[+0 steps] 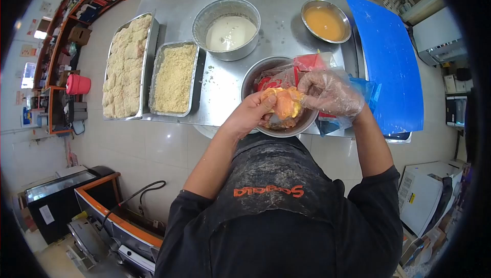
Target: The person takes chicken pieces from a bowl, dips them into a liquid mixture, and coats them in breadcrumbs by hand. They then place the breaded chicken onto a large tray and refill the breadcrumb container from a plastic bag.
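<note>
Over a metal bowl (pixel 249 77) at the table's near edge, my bare left hand (pixel 250 112) grips a piece of raw meat (pixel 286 103), orange-pink with yellow parts. My right hand (pixel 332 93), in a clear plastic glove, pinches the same piece from the other side. Red-and-clear plastic packaging (pixel 309 62) lies in and over the bowl's rim. Some dark, wet contents show in the bowl under the meat; I cannot make them out.
A pot of white batter (pixel 230 33) and a bowl of orange liquid (pixel 325 23) stand farther back. Two trays, one of crumbs (pixel 175 78) and one of coated pieces (pixel 124 68), are at left. A blue board (pixel 388 63) lies at right.
</note>
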`<control>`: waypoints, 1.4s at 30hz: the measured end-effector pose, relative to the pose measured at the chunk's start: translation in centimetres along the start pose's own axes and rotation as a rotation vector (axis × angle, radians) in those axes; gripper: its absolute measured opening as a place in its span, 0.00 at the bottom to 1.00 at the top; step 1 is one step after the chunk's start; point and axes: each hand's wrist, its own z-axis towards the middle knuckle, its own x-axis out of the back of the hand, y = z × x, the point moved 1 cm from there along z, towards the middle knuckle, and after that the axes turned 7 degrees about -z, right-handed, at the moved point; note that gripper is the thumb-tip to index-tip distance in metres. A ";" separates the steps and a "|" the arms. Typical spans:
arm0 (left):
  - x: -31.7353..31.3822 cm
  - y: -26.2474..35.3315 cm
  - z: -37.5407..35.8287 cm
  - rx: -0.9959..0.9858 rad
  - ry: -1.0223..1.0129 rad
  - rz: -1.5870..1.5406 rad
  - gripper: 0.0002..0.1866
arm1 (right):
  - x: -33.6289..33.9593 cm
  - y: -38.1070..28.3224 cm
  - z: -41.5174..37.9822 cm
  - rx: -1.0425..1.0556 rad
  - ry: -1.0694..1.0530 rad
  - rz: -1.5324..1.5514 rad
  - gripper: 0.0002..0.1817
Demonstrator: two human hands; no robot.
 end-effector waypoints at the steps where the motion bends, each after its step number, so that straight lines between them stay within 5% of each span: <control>1: 0.1 -0.1 0.1 0.005 -0.009 0.000 0.22 | -0.1 0.0 -0.1 -0.015 0.001 0.029 0.04; 11: 0.1 1.6 -1.1 0.037 -0.001 0.031 0.21 | -2.5 0.9 0.5 -0.102 0.050 0.186 0.06; 17: 0.1 2.2 -1.2 0.023 0.000 0.112 0.22 | -1.5 -1.6 0.0 -0.129 -0.071 -0.005 0.12; 29: -0.5 3.1 -1.5 -0.028 0.015 0.167 0.19 | 0.2 -5.3 0.5 -0.009 0.036 -0.353 0.10; 32: -0.4 3.2 -1.5 -0.231 -0.032 0.149 0.20 | 1.3 -9.4 1.7 0.078 0.025 -0.460 0.11; 35: 0.4 4.2 -2.1 -0.240 0.011 0.229 0.23 | 1.8 -11.3 3.7 0.119 0.018 -0.614 0.09; 36: 0.8 4.7 -2.4 -0.262 0.073 0.254 0.23 | 1.7 -11.6 4.8 0.334 0.120 -0.661 0.07; 40: 4.1 5.8 -4.4 -0.335 0.349 0.254 0.22 | 2.6 -15.0 10.9 0.295 -0.048 -0.904 0.05; 42: 7.4 5.4 -6.4 -0.357 0.451 0.141 0.21 | 2.5 -15.0 15.1 0.165 -0.024 -0.722 0.05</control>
